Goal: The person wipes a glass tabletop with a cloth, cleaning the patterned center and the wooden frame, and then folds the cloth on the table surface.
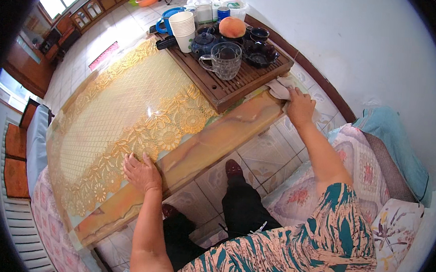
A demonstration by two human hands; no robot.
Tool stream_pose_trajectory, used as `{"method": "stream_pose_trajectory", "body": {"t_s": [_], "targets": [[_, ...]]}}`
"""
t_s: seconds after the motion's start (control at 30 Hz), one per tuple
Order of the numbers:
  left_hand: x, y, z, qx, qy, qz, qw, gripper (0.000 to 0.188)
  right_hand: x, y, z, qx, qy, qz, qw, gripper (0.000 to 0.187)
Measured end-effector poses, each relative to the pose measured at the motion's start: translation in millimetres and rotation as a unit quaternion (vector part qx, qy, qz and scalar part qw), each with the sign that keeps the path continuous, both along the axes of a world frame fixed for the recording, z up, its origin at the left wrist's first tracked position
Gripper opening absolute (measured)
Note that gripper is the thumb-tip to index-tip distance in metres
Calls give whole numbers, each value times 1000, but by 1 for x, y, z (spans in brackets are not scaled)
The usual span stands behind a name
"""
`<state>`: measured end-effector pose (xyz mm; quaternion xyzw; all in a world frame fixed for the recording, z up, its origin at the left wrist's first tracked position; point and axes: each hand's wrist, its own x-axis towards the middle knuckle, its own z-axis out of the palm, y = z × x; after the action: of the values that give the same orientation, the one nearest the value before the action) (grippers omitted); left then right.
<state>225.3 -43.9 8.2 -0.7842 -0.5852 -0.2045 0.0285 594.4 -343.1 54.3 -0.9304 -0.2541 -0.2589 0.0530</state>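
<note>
No readable text, labels, numbers or signs on my feed. Closest I get, taking the wooden tea tray (221, 95) as landmark: paper cups (184, 32), stacked on the tray's left part, carry a small green mark low on the side; too small for me to make out. Blue can (223, 13), at the tray's far side: I can't resolve its surface print. Clear tub (238, 10), also at the far side, shows a green patch; can't tell if it's lettering. Pink strip (104, 56) on the floor, left of the tray: pale markings, too blurred for me to call.
</note>
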Motion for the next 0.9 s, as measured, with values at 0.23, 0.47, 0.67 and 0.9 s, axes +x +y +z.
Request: {"method": "stream_pose_trajectory", "body": {"t_s": [0.23,0.47,0.67,0.9], "targets": [[-9,4,2,-16,28,32,999,47,-143,72,10,-8,156,256,954,30],[-3,3,5,-26,22,19,999,48,-151,64,14,-58,130,366,920,33],[-6,2,4,-27,25,18,999,48,-24,18,9,-88,62,181,978,46],[-4,-1,13,-27,19,9,999,48,53,-2,-5,-73,-1,-3,997,36]]}}
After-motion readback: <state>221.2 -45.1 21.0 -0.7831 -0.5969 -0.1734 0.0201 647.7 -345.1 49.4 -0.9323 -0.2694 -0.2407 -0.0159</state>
